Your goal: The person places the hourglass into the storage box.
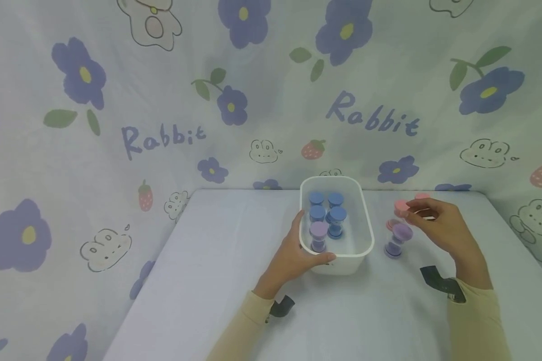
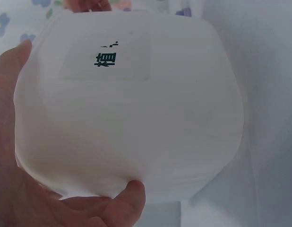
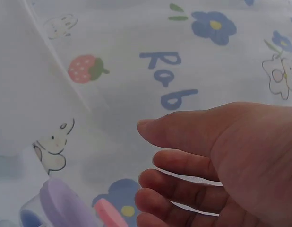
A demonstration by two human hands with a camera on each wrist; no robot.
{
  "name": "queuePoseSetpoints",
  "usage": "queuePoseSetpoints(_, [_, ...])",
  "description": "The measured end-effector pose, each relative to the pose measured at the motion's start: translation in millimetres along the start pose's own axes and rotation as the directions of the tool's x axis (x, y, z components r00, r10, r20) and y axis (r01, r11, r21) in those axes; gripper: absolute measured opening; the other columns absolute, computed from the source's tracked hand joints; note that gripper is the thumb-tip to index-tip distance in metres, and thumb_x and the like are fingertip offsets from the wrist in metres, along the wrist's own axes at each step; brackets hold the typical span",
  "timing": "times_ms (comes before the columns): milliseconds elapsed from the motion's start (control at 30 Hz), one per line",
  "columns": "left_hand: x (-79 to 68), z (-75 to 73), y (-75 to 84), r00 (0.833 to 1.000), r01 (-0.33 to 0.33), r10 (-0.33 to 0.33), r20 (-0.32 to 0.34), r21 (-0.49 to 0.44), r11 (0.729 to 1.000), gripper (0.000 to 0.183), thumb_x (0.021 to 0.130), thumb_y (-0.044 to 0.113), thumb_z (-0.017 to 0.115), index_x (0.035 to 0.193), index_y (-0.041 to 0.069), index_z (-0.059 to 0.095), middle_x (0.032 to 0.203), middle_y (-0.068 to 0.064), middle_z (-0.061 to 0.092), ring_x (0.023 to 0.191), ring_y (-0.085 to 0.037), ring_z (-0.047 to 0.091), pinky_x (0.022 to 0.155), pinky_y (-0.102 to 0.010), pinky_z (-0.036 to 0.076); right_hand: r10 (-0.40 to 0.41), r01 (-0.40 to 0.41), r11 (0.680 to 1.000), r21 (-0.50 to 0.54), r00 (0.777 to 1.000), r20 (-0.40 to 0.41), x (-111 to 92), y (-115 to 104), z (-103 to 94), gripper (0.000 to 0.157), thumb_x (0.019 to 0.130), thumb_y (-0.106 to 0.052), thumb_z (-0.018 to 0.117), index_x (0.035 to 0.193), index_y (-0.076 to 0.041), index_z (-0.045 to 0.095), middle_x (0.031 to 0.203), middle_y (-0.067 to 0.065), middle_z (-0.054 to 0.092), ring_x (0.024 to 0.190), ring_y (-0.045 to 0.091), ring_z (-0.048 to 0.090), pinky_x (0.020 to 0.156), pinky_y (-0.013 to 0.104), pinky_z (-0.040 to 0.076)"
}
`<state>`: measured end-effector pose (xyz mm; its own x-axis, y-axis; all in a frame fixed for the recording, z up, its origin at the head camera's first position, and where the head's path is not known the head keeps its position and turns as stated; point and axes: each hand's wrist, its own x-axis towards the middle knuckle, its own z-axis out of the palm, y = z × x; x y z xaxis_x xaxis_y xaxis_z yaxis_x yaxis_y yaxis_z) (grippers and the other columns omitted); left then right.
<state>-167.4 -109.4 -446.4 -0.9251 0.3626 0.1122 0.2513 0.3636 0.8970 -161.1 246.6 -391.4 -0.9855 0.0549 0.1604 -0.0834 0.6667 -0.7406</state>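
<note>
My left hand [image 1: 293, 255] grips a white plastic bin [image 1: 343, 264] at its near left corner, with the thumb on the near wall and fingers along the left side. In the left wrist view, dark printed characters mark the bin wall [image 2: 122, 123]. Inside are several blue sand timers [image 1: 337, 214] and one purple sand timer [image 1: 318, 231]. My right hand [image 1: 447, 225] hovers right of the bin, thumb and fingers apart, holding nothing in the right wrist view. Beside its fingertips are another purple sand timer [image 1: 402, 232] and pink-capped sand timers [image 1: 401, 207], partly hidden by the hand.
A white table [image 1: 226, 260] carries the bin and the loose timers. Behind it hangs a cloth [image 1: 271, 100] printed with flowers, rabbits and strawberries, reaching down to the table's back edge.
</note>
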Motion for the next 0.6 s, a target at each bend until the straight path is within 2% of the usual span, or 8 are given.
queuePoseSetpoints(167, [0.4,0.5,-1.1,1.000,-0.006,0.006,-0.001,0.002,1.000,0.127,0.072,0.053,0.091,0.166,0.030,0.008,0.164,0.000,0.041,0.143,-0.020,0.049,0.117,-0.055,0.043,0.036,-0.036,0.999,0.004,0.998,0.050,1,9,3.5,0.049,0.099,-0.040,0.070,0.128,-0.001,0.066,0.121,0.019,0.068,0.088,-0.017,0.051,0.074,0.017,0.045])
queuePoseSetpoints(267, [0.5,0.7,-1.5,1.000,-0.003,0.003,0.001,0.012,1.000,0.128,0.072,0.054,0.091,0.166,0.031,0.008,0.165,0.000,0.040,0.144,-0.019,0.048,0.118,-0.055,0.042,0.034,-0.035,0.999,0.005,0.997,0.075,2,15,5.5,0.048,0.098,-0.037,0.070,0.129,0.000,0.065,0.122,0.019,0.068,0.090,-0.013,0.053,0.074,0.015,0.046])
queuePoseSetpoints(367, [0.2,0.7,-1.7,1.000,0.004,-0.004,0.001,0.022,1.000,0.128,0.072,0.055,0.091,0.167,0.030,0.007,0.165,-0.001,0.040,0.144,-0.017,0.048,0.117,-0.053,0.042,0.035,-0.034,0.999,-0.010,0.991,0.129,3,21,7.7,0.051,0.099,-0.038,0.069,0.133,-0.001,0.062,0.127,0.021,0.066,0.102,0.004,0.059,0.080,0.018,0.048])
queuePoseSetpoints(500, [-0.2,0.3,-1.4,1.000,-0.001,0.001,-0.001,0.013,1.000,0.128,0.072,0.054,0.091,0.167,0.030,0.007,0.165,-0.001,0.040,0.144,-0.018,0.048,0.117,-0.054,0.042,0.067,-0.063,0.998,-0.024,0.975,0.211,6,23,11.5,0.059,0.099,-0.044,0.068,0.138,-0.001,0.057,0.131,0.023,0.062,0.118,0.033,0.057,0.091,0.038,0.051])
queuePoseSetpoints(600, [0.0,0.0,-2.1,1.000,-0.012,0.012,-0.003,0.006,1.000,0.128,0.073,0.054,0.091,0.166,0.030,0.008,0.164,-0.002,0.041,0.143,-0.020,0.048,0.117,-0.056,0.043,0.117,-0.111,0.993,-0.038,0.959,0.257,8,21,13.2,0.070,0.097,-0.054,0.067,0.143,-0.002,0.053,0.134,0.023,0.058,0.123,0.038,0.054,0.094,0.047,0.050])
